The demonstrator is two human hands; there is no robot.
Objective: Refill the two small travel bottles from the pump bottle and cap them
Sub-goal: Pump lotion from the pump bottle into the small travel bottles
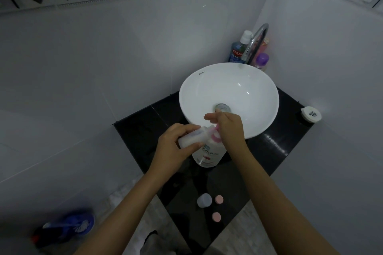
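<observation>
The small translucent plastic travel bottle [191, 137] lies tilted in the left hand [176, 145], which grips it against the pink pump of the white pump bottle [209, 151]. The right hand [228, 128] presses that pump, fingers curled. Both stand on the black table [145, 130], near the white basin [259, 89].

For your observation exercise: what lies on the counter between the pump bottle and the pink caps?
Head view: bare black counter between pump bottle and pink caps; nothing sits there.

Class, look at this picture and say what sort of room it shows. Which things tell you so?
Most likely a bathroom: a white basin on a black counter, a chrome tap, and tiled walls.
</observation>
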